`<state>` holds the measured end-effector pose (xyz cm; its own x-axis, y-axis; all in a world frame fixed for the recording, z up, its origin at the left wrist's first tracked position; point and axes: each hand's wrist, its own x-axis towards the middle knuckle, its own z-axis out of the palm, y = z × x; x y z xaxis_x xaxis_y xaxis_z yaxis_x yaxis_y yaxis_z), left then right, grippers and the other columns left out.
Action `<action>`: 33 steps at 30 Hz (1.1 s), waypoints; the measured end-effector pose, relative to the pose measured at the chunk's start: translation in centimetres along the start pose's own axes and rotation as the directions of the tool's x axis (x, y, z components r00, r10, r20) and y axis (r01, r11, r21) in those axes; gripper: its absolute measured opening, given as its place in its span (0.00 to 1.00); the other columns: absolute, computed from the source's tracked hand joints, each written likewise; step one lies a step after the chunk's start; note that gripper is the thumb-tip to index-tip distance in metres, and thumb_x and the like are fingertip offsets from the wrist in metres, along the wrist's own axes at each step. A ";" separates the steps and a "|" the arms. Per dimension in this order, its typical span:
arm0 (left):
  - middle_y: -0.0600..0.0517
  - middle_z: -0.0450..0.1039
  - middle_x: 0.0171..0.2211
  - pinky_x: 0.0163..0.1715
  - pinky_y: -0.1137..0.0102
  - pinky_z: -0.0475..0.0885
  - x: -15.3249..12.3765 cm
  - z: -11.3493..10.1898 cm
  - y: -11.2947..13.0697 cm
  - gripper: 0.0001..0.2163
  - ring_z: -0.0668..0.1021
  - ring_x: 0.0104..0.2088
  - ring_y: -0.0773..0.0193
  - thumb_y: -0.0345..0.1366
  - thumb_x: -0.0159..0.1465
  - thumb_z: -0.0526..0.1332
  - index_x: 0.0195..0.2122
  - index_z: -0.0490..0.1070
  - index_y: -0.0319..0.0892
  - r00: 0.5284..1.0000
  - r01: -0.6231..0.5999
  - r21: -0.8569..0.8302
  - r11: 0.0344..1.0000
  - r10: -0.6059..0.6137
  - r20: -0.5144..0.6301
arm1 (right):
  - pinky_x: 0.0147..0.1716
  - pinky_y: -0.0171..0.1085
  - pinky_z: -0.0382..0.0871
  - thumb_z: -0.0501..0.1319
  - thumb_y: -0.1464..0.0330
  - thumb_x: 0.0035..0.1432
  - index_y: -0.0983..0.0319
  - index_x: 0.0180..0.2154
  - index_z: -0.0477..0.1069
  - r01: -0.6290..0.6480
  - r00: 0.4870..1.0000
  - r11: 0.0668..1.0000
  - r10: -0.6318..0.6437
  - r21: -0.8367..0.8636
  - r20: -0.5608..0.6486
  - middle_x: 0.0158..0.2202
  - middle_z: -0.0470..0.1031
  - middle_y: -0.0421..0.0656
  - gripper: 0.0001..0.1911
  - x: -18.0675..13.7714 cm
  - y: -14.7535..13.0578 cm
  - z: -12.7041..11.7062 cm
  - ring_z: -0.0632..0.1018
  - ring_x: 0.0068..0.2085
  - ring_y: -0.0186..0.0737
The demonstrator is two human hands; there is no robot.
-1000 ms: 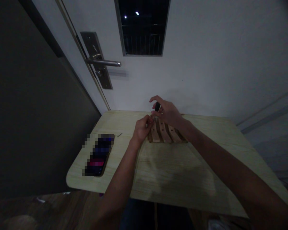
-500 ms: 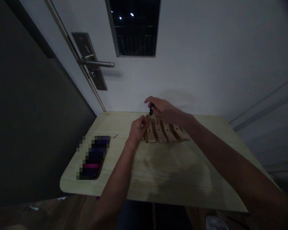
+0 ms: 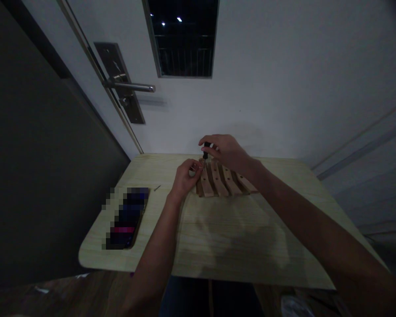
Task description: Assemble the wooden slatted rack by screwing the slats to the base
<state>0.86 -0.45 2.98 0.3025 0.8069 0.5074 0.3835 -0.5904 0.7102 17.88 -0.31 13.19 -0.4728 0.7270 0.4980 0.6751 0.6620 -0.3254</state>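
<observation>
A small wooden slatted piece (image 3: 221, 181) with holes in its slats lies at the far side of the pale wooden table (image 3: 224, 233). My right hand (image 3: 225, 151) is closed round a dark-handled screwdriver (image 3: 206, 149), held upright over the left slat. My left hand (image 3: 185, 177) is pinched at the left end of the slats, right under the tool's tip. What its fingers hold is too small to make out.
A phone (image 3: 127, 217) lies at the table's left edge, with a small loose screw (image 3: 157, 188) beside it. Behind the table stand a white wall, a dark window (image 3: 184, 37) and a door with a metal handle (image 3: 128, 86).
Both hands stayed at the slatted piece. The right hand has tipped the screwdriver more upright over the left slat. The view has drifted slightly.
</observation>
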 end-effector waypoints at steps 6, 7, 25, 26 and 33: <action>0.47 0.69 0.43 0.45 0.67 0.70 -0.4 -0.1 -0.9 0.11 0.73 0.44 0.63 0.37 0.59 0.60 0.43 0.70 0.41 0.995 -0.066 0.036 0.997 0.064 0.071 | 0.46 0.40 0.63 0.52 0.72 0.58 0.63 0.47 0.70 -0.017 1.000 0.999 0.017 -0.051 -0.003 0.44 0.75 0.49 0.16 -0.3 -0.4 -0.2 0.74 0.43 0.41; 0.47 0.69 0.44 0.46 0.66 0.70 -0.5 0.0 -1.1 0.12 0.73 0.45 0.62 0.37 0.59 0.60 0.44 0.70 0.41 0.996 -0.064 0.037 0.997 0.061 0.071 | 0.46 0.40 0.63 0.51 0.72 0.58 0.64 0.47 0.70 -0.010 1.000 0.998 0.010 -0.055 0.007 0.44 0.75 0.49 0.16 -0.2 -0.4 -0.3 0.74 0.43 0.41; 0.46 0.68 0.47 0.50 0.62 0.69 -0.5 0.5 -2.0 0.11 0.73 0.48 0.60 0.36 0.61 0.58 0.45 0.70 0.42 0.986 -0.148 -0.020 0.989 0.149 0.080 | 0.44 0.39 0.64 0.49 0.74 0.60 0.64 0.47 0.68 0.080 0.997 0.996 -0.079 0.040 -0.020 0.42 0.72 0.48 0.16 -0.2 0.1 0.4 0.72 0.41 0.39; 0.46 0.68 0.47 0.50 0.62 0.69 -0.5 0.5 -2.0 0.11 0.73 0.48 0.60 0.36 0.62 0.58 0.45 0.70 0.42 0.985 -0.149 -0.019 0.989 0.150 0.080 | 0.45 0.40 0.63 0.48 0.74 0.60 0.64 0.47 0.68 0.090 0.996 0.995 -0.089 0.045 -0.023 0.43 0.72 0.48 0.16 -0.2 0.1 0.4 0.72 0.43 0.39; 0.46 0.68 0.47 0.49 0.62 0.69 -0.5 0.5 -1.9 0.11 0.73 0.47 0.60 0.36 0.62 0.58 0.45 0.70 0.41 0.986 -0.136 -0.004 0.991 0.136 0.092 | 0.40 0.38 0.64 0.51 0.74 0.59 0.63 0.47 0.67 0.052 0.998 0.997 -0.050 0.060 -0.024 0.39 0.71 0.46 0.15 -0.1 -0.1 0.4 0.70 0.37 0.38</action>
<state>0.39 0.28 1.11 0.4307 0.7136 0.5525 0.3349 -0.6948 0.6364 17.58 -0.38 12.84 -0.4924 0.6881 0.5330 0.6144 0.7085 -0.3472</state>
